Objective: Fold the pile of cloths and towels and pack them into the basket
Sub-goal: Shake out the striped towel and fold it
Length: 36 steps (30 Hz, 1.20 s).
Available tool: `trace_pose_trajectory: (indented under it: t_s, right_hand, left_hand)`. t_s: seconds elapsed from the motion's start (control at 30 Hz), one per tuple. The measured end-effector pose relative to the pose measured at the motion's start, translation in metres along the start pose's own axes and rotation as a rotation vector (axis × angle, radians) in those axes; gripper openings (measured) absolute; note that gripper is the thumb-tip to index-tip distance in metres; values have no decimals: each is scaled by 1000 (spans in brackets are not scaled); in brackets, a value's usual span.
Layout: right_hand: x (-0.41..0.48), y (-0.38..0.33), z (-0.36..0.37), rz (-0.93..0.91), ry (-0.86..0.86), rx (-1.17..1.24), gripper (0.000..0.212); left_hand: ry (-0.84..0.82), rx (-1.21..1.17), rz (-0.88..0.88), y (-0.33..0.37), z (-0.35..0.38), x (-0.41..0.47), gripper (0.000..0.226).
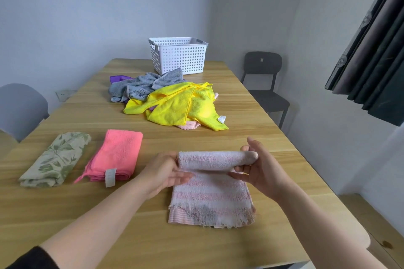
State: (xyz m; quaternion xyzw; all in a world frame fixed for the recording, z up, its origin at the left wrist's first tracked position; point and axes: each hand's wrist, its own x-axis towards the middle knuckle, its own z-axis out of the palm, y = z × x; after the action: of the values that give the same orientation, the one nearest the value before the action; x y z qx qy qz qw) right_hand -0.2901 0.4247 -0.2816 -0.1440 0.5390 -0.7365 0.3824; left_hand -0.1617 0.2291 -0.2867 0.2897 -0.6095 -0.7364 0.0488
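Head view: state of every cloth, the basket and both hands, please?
striped towel: far edge lifted, mid-fold
left hand: grips the towel's left end
right hand: grips the towel's right end
coral cloth: folded, flat
leaf-print cloth: folded, flat
yellow cloth: unfolded, crumpled
grey towel: unfolded, crumpled
basket: upright, no cloth visible inside

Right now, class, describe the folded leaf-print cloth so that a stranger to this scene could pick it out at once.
Find the long wooden table; near its left edge, two folded cloths lie side by side. The leaf-print cloth is the left one, beside the pink cloth. It alone is pale green with printed leaves; its neighbour is plain pink with a white label.
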Motion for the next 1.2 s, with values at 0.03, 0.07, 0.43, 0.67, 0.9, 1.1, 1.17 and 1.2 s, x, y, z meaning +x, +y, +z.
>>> trace_pose_trajectory:
  t_s: [0.03, 0.07, 0.43, 0.67, 0.9, 1.1, 1.17, 1.2]
  right_hand:
    - [-1, 2, 0, -17, -5, -31, 32]
    - [-2, 3, 0, -45, -8, -73, 31]
    - [-36, 26, 5, -259, 99, -867, 62]
    - [-46, 25, 6, -221, 78, -802, 60]
    - [-54, 33, 3, -252, 43, -762, 56]
    - [-49, 32, 7, -344, 282, -687, 31]
    - [-50, 39, 9, -315, 270, -697, 36]
    - [-51, 42, 9, -314, 268, -714, 39]
  left_hand:
    - [17, -57, -23, 1, 0, -1, 25]
    - [29, -99, -33, 0, -1, 1, 23]
    - [158, 87, 170, -22, -8, 0, 34]
    - [53, 348, 349, -26, -10, -9, 35]
    - [-66, 183, 381, -26, -9, -22, 38]
    - [-117, 328, 415, -33, -17, -27, 38]
    - [-115, 459, 422, -39, -21, -27, 43]
    - [-117, 505, 429, -42, -22, -27, 45]
